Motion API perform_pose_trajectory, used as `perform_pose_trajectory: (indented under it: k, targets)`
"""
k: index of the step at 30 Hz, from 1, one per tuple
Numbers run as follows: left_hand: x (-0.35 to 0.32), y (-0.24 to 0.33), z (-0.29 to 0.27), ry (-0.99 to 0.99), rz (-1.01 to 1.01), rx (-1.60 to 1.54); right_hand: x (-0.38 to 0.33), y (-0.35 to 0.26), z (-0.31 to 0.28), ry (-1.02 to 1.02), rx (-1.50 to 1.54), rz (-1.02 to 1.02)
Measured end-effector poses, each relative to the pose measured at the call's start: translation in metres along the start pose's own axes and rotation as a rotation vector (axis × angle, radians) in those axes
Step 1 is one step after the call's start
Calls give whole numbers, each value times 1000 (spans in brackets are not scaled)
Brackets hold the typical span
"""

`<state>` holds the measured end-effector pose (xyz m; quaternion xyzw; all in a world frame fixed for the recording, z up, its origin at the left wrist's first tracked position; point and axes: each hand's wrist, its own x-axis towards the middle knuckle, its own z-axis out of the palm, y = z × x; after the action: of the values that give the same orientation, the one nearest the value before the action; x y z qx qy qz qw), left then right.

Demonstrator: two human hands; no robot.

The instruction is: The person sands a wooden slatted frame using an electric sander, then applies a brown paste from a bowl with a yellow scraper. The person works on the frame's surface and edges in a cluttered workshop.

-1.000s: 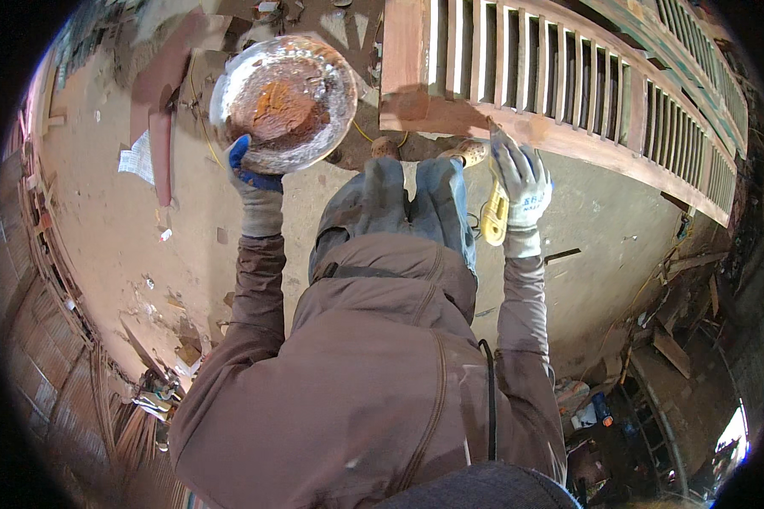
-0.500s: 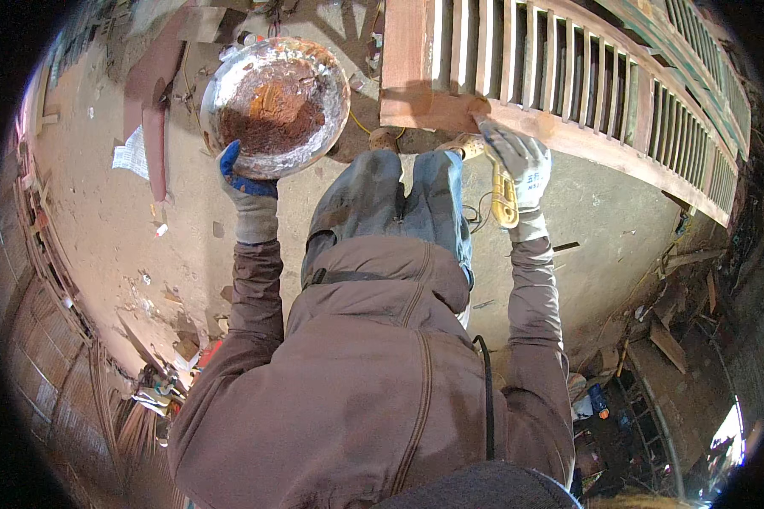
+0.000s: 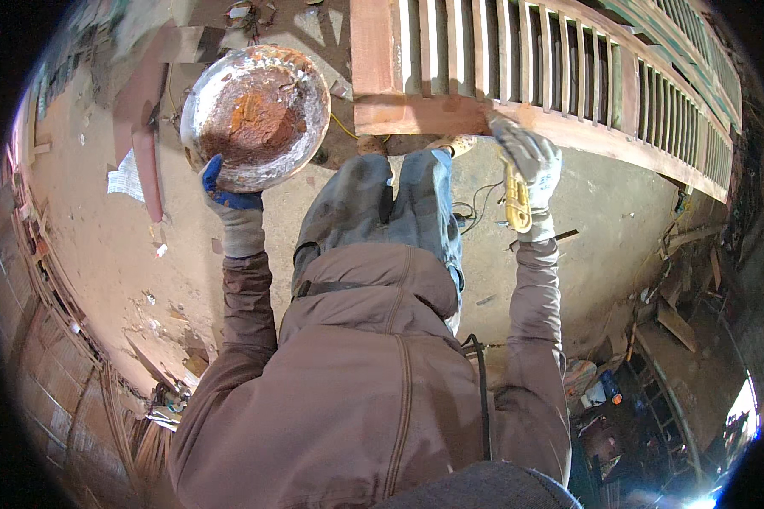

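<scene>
My left hand [image 3: 233, 204], in a grey-and-blue work glove, grips the near rim of a round metal basin [image 3: 197, 127]. White crust coats the basin's inside, and a reddish-brown paste [image 3: 259, 119] lies in its middle. The other fingers are hidden beneath it. In my gloved right hand [image 3: 536, 165] is a yellow-handled putty knife [image 3: 517, 204]; my fingers wrap its upper part and the handle sticks out toward me. Its far end is at the near rail of a slatted wooden frame [image 3: 433, 114], where a darker reddish patch shows. Whether it touches the wood I cannot tell.
More slatted frames [image 3: 688, 51] lie behind at the upper right. A reddish-brown board [image 3: 147, 161] and a paper sheet [image 3: 126, 178] are on the floor at left. Dark cables [image 3: 475, 208] lie by my legs, and scrap wood [image 3: 676, 325] at lower right.
The basin and my left hand have shifted slightly left in the picture. My right hand with the putty knife has moved a little right along the frame's near rail.
</scene>
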<state>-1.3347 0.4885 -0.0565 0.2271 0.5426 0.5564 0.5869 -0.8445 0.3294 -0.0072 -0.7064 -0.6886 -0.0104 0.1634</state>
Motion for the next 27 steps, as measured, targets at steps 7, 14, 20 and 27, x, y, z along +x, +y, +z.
perform_pose_trajectory:
  k: [7, 14, 20, 27]
  targets:
    - [-3, 14, 19, 0, -50, -54, -17, 10, 7, -9, -225, 1]
    - [-7, 21, 21, 16, -56, -62, -31, 8, -10, -3, -164, -22]
    - [-7, 24, 28, -1, -97, -72, 8, 21, -14, 54, 8, -27]
    - [-9, 34, 41, 3, -167, -130, 15, 4, -23, -45, 118, -133]
